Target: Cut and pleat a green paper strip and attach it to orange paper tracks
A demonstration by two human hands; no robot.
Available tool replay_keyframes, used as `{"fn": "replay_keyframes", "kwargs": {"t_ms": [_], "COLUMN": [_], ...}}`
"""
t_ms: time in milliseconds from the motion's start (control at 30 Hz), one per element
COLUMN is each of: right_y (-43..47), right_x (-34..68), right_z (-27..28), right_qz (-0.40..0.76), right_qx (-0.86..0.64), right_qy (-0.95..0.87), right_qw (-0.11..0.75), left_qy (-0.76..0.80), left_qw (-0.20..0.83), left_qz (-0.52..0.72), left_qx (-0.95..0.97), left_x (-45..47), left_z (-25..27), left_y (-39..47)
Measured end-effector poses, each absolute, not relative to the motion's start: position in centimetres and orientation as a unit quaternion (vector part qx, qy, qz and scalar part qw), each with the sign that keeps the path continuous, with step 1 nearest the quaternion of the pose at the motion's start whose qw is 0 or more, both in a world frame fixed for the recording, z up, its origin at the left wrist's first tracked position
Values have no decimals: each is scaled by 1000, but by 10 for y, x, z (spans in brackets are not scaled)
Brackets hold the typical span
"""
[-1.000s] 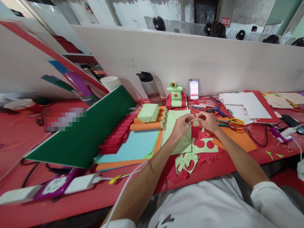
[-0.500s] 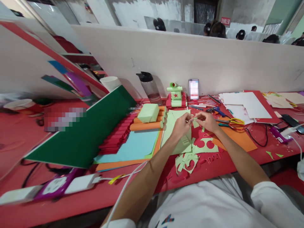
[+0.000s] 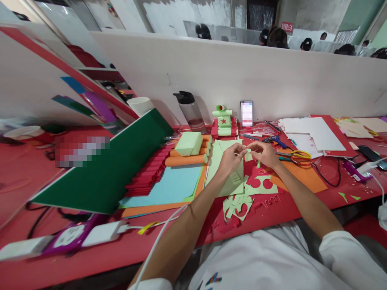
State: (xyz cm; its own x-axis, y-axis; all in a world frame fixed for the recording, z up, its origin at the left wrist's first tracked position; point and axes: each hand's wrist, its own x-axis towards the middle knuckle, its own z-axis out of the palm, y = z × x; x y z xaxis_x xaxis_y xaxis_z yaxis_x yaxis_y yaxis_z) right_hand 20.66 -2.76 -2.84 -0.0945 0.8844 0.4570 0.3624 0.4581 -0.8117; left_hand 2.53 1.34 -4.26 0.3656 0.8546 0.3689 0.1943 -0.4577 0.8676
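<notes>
My left hand [image 3: 230,160] and my right hand [image 3: 265,154] meet fingertip to fingertip above the table. Both are closed in a pinch on a small strip of light green paper [image 3: 248,148], mostly hidden by the fingers. Just below them lies another small green paper piece [image 3: 248,156]. Under my left wrist is a pale green sheet [image 3: 218,152]. Green paper offcuts with round holes [image 3: 270,188] lie closer to me. A model of green and red rolled paper with a red star [image 3: 224,121] stands beyond my hands.
Scissors with yellow handles [image 3: 302,154] rest on an orange sheet [image 3: 313,177] to the right. Left of my arms are orange paper rolls [image 3: 186,161], pleated red paper [image 3: 151,173] and a blue sheet [image 3: 175,183]. A bottle [image 3: 191,112] and phone [image 3: 247,113] stand at the partition.
My fingertips have shifted very slightly around the small green paper strip. Both arms and the things on the table stay where they were.
</notes>
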Motion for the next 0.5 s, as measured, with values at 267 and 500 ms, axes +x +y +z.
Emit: {"fn": "replay_keyframes", "kwargs": {"t_ms": [267, 500], "right_y": [-27, -24], "right_x": [206, 209], "right_z": [-29, -32], "right_qz": [259, 263], "right_qx": [-469, -464], "right_qy": [-669, -658], "right_qw": [515, 531], "left_qy": [339, 331], "left_qw": [364, 341], "left_qz": [445, 459], "left_qx": [745, 751], "left_x": [25, 26], "left_z": [-40, -41], "left_y": [11, 12]}}
